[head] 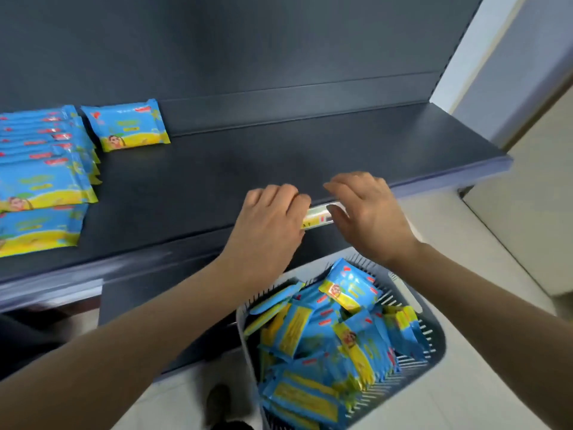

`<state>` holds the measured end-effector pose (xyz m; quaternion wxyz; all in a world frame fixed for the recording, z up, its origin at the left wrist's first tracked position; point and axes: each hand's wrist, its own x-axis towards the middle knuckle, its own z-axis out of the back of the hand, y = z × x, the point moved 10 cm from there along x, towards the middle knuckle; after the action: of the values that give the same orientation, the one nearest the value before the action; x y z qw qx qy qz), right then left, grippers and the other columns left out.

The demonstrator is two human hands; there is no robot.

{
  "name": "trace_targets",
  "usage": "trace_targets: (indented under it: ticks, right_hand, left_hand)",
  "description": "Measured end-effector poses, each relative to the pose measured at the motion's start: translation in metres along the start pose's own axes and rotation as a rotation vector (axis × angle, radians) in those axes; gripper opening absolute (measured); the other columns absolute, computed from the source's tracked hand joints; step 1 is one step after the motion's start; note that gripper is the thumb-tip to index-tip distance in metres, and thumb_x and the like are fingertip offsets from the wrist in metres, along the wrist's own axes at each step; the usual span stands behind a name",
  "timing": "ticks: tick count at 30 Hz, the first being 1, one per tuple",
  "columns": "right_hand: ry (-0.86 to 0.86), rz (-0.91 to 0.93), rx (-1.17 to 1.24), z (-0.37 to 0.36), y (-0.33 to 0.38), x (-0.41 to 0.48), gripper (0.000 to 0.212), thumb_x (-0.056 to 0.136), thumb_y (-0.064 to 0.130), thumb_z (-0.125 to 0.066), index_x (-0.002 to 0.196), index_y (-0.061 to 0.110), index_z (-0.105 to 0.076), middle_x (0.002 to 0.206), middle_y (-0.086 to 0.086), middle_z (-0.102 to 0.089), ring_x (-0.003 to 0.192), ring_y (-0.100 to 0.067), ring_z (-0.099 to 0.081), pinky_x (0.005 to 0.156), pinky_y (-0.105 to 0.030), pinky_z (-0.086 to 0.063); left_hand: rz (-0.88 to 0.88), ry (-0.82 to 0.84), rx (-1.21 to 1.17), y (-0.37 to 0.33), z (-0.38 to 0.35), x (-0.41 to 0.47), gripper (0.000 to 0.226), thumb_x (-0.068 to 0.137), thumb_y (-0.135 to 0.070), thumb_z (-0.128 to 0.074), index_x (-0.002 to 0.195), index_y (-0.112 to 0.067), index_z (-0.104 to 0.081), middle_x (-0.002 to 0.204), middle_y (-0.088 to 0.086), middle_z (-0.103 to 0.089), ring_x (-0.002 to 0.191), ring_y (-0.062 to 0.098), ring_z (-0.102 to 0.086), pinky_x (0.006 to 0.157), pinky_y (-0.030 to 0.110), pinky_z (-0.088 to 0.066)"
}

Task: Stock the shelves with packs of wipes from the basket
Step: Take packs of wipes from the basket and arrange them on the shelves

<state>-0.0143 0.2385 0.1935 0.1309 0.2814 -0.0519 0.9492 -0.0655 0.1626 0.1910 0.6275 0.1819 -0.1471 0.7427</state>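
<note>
The left hand [273, 218] has its fingers curled against the left end of a small price label [319, 214] on the shelf's front edge and seems to pinch it. The right hand [369, 212] lays its thumb on the label's right end with its fingers arched over the edge; whether they close on the label I cannot tell. Neither hand holds a pack.

The shelf [248, 169] is bare around the hands. At its far left lies a row of packs [37, 169], overlapping, and just beside them one single pack [125, 125] leans at the back. Below the right hand, the basket [434, 342] stands on the floor, heaped with more packs [325, 336].

The label may pop out of its rail or sit crooked if the two ends are pressed unevenly. The leaning pack could tip forward if the shelf is jolted.

The packs are flat, soft blue-and-yellow pouches with glossy wrappers, likely slippery when grabbed from that loose heap.
</note>
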Motion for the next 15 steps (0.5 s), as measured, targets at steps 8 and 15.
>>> trace_targets:
  ticks: [8, 15]
  right_hand:
    - [0.724, -0.174, 0.084, -0.131, -0.067, -0.155, 0.044, 0.089, 0.026, -0.055, 0.131, 0.012, -0.048, 0.131, -0.009, -0.051, 0.121, -0.029, -0.046, 0.100, -0.038, -0.037]
    - [1.008, -0.371, 0.013, -0.187, -0.101, -0.199, 0.054, 0.089, 0.030, -0.057, 0.136, 0.010, -0.037, 0.137, -0.011, -0.045, 0.125, -0.033, -0.044, 0.100, -0.045, -0.039]
  left_hand:
    - [0.138, 0.521, -0.009, -0.054, -0.155, -0.076, 0.035, 0.091, -0.033, -0.048, 0.122, -0.019, -0.043, 0.117, 0.001, -0.046, 0.109, 0.021, -0.044, 0.092, 0.034, -0.031]
    - [0.234, 0.672, 0.101, -0.019, -0.201, -0.103, 0.038, 0.091, -0.031, -0.051, 0.125, -0.016, -0.043, 0.125, 0.004, -0.048, 0.114, 0.024, -0.046, 0.092, 0.035, -0.034]
